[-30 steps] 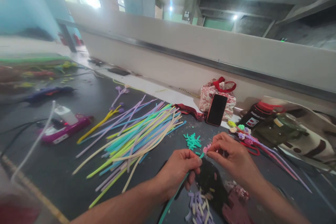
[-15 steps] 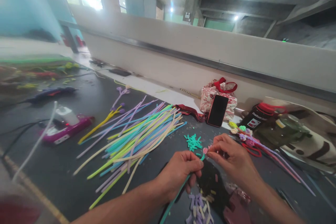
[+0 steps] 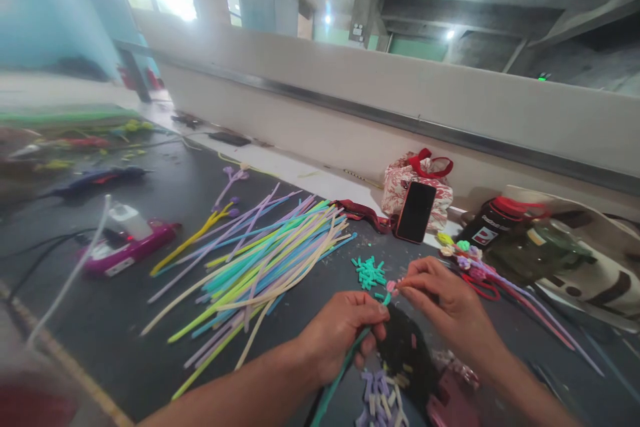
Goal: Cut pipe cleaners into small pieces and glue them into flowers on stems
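My left hand [image 3: 345,333] is closed in a pinch round a green pipe cleaner [image 3: 333,392], which slopes down toward the bottom edge. At its upper tip sits a small pink piece [image 3: 391,287]. My right hand [image 3: 445,297] pinches at that pink piece with thumb and index finger; the exact contact is partly hidden by the fingertips. Just beyond both hands lies a heap of short green cut pieces [image 3: 369,273]. Lilac and cream cut pieces [image 3: 381,401] lie below my left hand.
A spread of long coloured pipe cleaners [image 3: 270,260] covers the table's middle. A phone [image 3: 416,212] leans on a patterned bag [image 3: 393,180]. Finished pipe-cleaner flowers [image 3: 473,260] and a dark bottle [image 3: 493,223] lie right. A magenta power strip [image 3: 133,250] and glue gun [image 3: 100,180] are left.
Almost nothing differs. My right hand has shifted very slightly at the pink piece, and the whole view has drifted a few pixels.
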The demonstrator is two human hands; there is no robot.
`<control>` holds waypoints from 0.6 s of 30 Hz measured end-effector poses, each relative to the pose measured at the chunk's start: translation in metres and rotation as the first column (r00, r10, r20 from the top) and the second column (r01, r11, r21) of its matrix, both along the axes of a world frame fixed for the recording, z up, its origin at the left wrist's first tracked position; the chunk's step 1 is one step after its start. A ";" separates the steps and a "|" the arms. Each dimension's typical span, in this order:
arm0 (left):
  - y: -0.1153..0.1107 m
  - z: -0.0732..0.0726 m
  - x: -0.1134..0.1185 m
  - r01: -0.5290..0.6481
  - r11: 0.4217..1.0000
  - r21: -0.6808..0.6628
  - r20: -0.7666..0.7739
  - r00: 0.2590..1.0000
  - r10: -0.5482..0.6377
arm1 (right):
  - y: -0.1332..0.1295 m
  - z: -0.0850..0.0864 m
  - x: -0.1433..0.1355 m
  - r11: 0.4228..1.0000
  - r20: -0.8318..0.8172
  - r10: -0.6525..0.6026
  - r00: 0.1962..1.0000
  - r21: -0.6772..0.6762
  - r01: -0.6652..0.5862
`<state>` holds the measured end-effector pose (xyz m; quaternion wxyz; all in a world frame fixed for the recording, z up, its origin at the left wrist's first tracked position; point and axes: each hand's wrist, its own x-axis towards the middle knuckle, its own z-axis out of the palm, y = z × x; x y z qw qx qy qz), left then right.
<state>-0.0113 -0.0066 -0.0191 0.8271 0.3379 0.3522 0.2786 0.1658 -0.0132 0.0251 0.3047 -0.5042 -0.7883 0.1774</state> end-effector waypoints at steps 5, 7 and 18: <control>0.001 0.003 -0.002 0.026 0.999 -0.040 0.004 1.000 -0.026 | -0.001 0.002 0.005 0.997 -0.007 -0.039 0.999 0.061 0.039; 0.001 0.004 -0.003 0.042 0.998 -0.052 0.016 0.999 -0.041 | -0.002 0.002 0.005 0.995 -0.004 -0.069 0.998 0.075 0.069; 0.002 0.008 -0.007 0.140 0.975 -0.174 0.134 0.984 -0.117 | -0.010 -0.003 0.004 0.987 -0.088 -0.092 0.992 0.123 0.102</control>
